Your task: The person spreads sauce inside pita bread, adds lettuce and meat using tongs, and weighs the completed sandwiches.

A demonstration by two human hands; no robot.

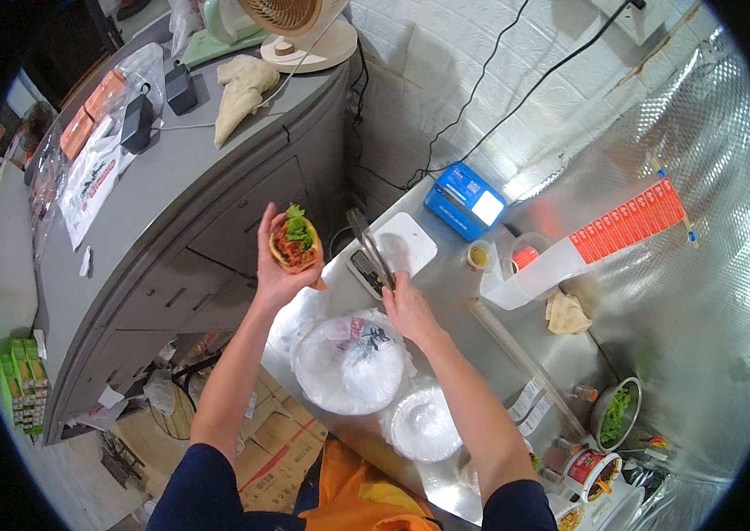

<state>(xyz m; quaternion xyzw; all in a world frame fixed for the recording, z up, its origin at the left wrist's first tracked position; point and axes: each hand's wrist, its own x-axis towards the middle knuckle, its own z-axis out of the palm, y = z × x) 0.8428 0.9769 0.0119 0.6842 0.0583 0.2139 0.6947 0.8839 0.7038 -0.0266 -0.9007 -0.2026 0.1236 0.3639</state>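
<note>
My left hand (282, 272) holds up a rolled or folded flatbread (294, 247) with reddish filling and a green lettuce leaf (297, 224) at its open top. My right hand (408, 308) grips the end of metal tongs (375, 249), which point up and to the left over a white digital kitchen scale (405, 242). Nearer me, two round containers covered in clear plastic, a larger one (348, 365) and a smaller one (425, 421), stand on the steel table.
Beyond the scale are a blue box-shaped device (464, 201) and a small sauce cup (478, 256). A roll of red labels (627, 222) and a cloth (567, 313) lie right. A metal bowl of lettuce (616, 415) and open tubs (592, 474) stand lower right. A grey counter (169, 199) curves along the left.
</note>
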